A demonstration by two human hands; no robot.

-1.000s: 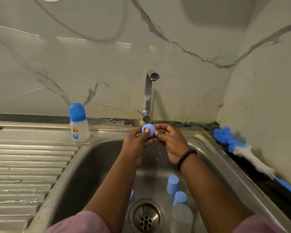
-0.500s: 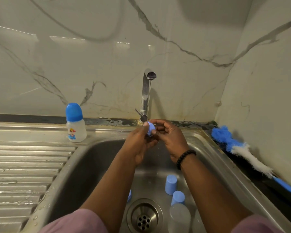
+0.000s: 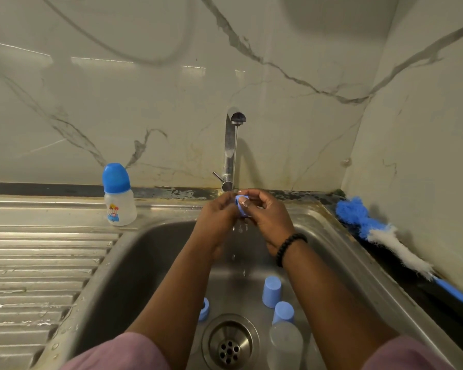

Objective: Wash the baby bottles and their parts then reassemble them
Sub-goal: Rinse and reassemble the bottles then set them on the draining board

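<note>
Two hands meet under the tap (image 3: 231, 148): the left hand (image 3: 216, 216) and right hand (image 3: 269, 217) both pinch a small blue bottle part (image 3: 241, 208) between curled fingers. Best to rotate it slowly so the thin stream rinses every face.

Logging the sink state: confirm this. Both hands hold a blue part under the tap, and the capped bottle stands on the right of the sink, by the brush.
Wrong side. In the head view, the capped bottle stands left of the sink, on the drainboard edge; the brush lies on the right. Both hands, left hand and right hand, do hold the blue part under the tap.
</note>
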